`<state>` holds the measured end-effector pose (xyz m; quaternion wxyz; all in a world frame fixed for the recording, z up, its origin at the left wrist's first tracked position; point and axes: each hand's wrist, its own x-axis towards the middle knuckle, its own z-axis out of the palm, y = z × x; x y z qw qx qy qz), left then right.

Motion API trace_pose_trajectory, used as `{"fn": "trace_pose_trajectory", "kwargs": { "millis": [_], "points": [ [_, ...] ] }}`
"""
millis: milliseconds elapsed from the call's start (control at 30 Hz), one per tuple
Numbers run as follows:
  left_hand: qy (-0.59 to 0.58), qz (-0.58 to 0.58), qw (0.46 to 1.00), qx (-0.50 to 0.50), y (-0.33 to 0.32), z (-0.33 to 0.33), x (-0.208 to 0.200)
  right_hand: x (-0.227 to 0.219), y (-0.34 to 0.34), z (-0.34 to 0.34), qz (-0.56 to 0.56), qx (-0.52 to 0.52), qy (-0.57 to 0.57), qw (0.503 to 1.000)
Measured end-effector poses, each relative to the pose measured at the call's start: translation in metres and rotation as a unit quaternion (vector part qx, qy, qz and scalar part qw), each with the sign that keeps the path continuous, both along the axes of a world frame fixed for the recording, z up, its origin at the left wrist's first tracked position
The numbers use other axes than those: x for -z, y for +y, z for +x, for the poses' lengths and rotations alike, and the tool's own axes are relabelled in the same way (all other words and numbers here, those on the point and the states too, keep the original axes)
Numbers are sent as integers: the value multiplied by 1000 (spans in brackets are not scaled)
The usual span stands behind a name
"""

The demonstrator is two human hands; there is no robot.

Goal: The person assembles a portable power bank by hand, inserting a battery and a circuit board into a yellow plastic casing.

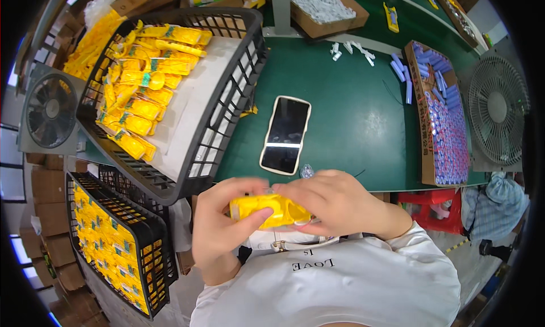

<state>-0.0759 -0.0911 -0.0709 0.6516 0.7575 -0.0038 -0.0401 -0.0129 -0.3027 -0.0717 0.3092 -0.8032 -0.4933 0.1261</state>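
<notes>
Two hands on one yellow casing

Both hands grip a yellow plastic casing [271, 207], held up by the near edge of the green table [352, 111], in front of the white shirt [340, 276]. The left hand [221, 219] pinches its left end, thumb laid across the near face, fingers behind; the fingertips are blurred. The right hand [335, 205] pinches the right end, fingers over the far edge and thumb below. What lies under those fingers cannot be made out

The step in hand looks like close two-handed work on the casing itself, in the air rather than on the table. By my judgement, the next move calls for a steady left thumb while the right fingers shift or press, with no twist that could slip the piece loose

Just beyond the hands lie a dark-screened phone [285, 136] and a small clear item [307, 171]; a black crate [227, 114] with yellow packets [150, 80] stands at left
</notes>
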Motion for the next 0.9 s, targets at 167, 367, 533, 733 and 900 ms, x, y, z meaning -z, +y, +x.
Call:
{"fn": "trace_pose_trajectory", "kwargs": {
  "millis": [167, 367, 533, 733, 900],
  "points": [
    [-26, -285, 958, -29, -43, 0, 41, 32, -10, -28, 54, 157, 23, 986],
    [4, -294, 947, -133, -79, -17, 70, 55, -2, -49, 249, 217, 69, 941],
    [-47, -313, 943, -101, -80, -18, 77, 49, -6, -42, 230, 195, 99, 948],
    [-37, -338, 939, -59, -82, -22, 81, 54, -8, -41, 313, 201, 270, 888],
    [3, -339, 939, -51, -82, -25, 79, 52, -6, -44, 354, 222, 375, 827]
  ]
}}
